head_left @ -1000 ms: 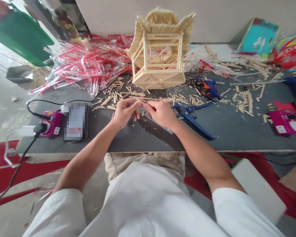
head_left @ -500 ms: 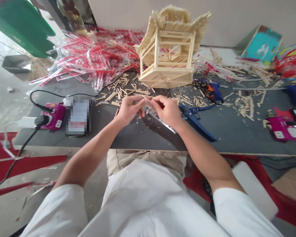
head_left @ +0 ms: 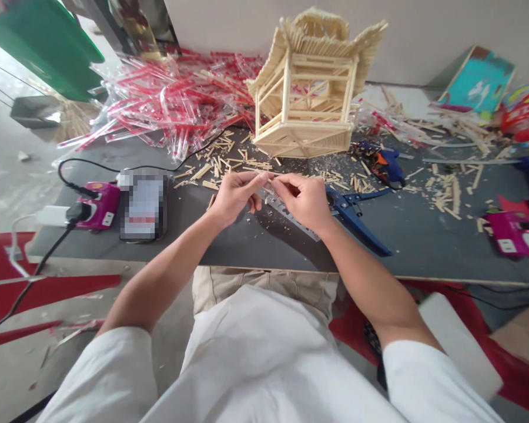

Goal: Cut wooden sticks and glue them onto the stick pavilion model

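Observation:
My left hand (head_left: 238, 197) and my right hand (head_left: 306, 200) meet above the dark table, each with thumb and fingers pinched together. Between their fingertips is something small and pale, too small to name with certainty. Below my right hand lies a ruler (head_left: 286, 210), partly covered by that hand. A blue-handled cutter (head_left: 361, 226) rests just right of my right wrist. Behind the hands stands a small pavilion-like model (head_left: 286, 94) built of wooden sticks, with a flared roof. Short cut stick pieces (head_left: 214, 170) are scattered between the model and my hands.
A heap of red-and-clear wrappers (head_left: 167, 100) fills the back left. On the left are a phone (head_left: 141, 205) and a magenta power adapter (head_left: 103, 202) with cables. A blue-and-orange glue gun (head_left: 390, 164) lies right of the model; another magenta adapter (head_left: 514, 232) sits far right.
The whole view has shifted slightly, so the things on the table appear a little further right. My hands keep their pinch, with the right fingertips drawn slightly away from the left.

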